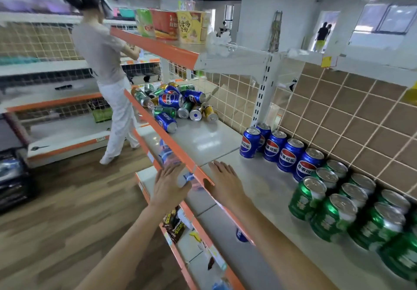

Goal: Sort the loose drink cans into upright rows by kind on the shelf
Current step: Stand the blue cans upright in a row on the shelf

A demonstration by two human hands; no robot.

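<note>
A heap of loose cans, blue, green and gold, lies on its side at the far left end of the white shelf. To the right, several blue cans stand upright in rows against the wire-grid back. Beyond them, nearer me, stand several green cans in upright rows. My left hand is stretched out flat in front of the shelf's orange edge, holding nothing. My right hand reaches flat over the shelf's front edge, also holding nothing. Both hands are well short of the heap.
An upper shelf carries noodle bowls above the heap. A white upright post stands behind the shelf. Lower shelves hold bottles and snack packs. Another person stands in the aisle at the left, on the wooden floor.
</note>
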